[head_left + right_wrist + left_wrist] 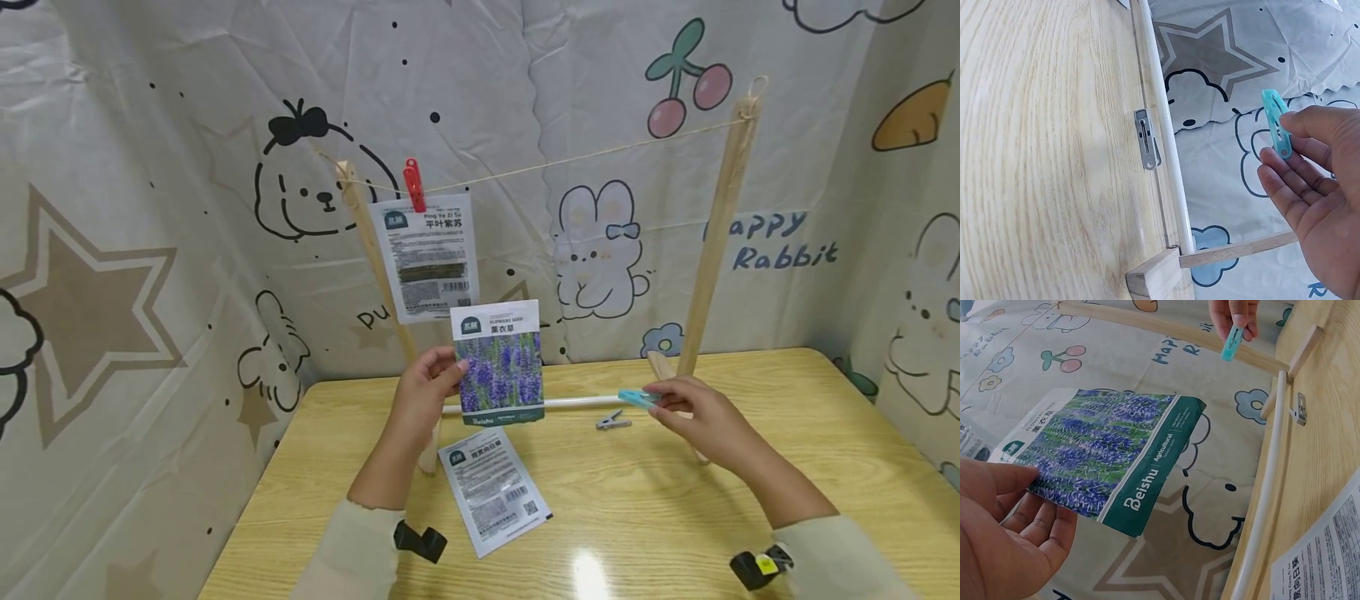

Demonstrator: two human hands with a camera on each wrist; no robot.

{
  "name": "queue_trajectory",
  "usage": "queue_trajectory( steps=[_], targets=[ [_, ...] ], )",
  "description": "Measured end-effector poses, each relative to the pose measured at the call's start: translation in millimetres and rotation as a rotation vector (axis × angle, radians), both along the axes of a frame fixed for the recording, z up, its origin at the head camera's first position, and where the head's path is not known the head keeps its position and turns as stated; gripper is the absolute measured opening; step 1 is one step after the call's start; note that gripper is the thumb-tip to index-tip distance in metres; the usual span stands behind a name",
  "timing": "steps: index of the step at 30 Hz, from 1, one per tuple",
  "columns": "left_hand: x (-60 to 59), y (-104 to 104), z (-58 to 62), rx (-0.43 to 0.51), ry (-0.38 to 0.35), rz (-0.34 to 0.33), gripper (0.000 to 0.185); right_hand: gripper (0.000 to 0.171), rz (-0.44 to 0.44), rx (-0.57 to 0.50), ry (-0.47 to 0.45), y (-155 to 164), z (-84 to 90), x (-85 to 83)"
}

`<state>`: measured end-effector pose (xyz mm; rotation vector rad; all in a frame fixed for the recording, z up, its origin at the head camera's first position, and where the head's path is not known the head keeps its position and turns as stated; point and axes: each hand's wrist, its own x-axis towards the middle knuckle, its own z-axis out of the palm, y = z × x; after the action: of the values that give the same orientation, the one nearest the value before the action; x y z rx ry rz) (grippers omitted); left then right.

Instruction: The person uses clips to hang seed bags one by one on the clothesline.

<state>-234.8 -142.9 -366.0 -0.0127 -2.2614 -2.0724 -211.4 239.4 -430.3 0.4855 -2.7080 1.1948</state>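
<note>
My left hand [423,392] pinches a lavender seed packet [498,362] by its left edge and holds it upright above the table; the left wrist view shows the same packet [1110,453] between thumb and fingers [1007,481]. My right hand [693,412] pinches a light blue clothespin [637,398] [1275,125] above the table's back edge. A red clothespin [413,185] clips another packet [427,257] to the string [600,154] strung between two wooden posts [716,233].
A grey clothespin [613,422] [1146,139] lies on the wooden table [675,500] beside the frame's white rod [577,403]. A third packet [495,490] lies face down near the front. Printed fabric walls surround the table.
</note>
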Motion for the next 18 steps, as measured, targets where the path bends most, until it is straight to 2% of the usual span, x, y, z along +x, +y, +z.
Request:
queue_trajectory(
  steps=[9,18],
  targets=[
    [-1.2,3,4.9,0.002,0.038,-0.006,0.026,0.032,-0.017,0.019,0.013,2,8.0,1.1],
    [-2.3,4,11.2,0.009,0.04,-0.006,0.024,0.032,-0.026,0.016,0.041,1,12.2,2.1]
  ],
)
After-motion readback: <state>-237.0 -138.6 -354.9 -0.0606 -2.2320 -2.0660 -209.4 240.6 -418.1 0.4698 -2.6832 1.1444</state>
